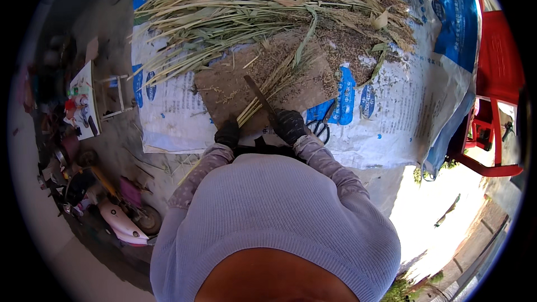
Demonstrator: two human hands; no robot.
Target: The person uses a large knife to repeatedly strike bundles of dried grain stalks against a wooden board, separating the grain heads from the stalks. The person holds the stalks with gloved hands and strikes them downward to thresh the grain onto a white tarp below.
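At the frame's center, our gloved left hand [227,133] grips a bundle of seed-headed stalks [283,80] over a brown board [213,88]; our right hand [289,127] clasps a long-bladed knife [257,91] across them, black-handled scissors [320,128] beside that hand.

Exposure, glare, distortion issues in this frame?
Head view: sunlit ground at lower right blown out white; floor at left dim; knife outline readable, but dark-gloved right hand shows little detail; red chair bowed near black fisheye rim.
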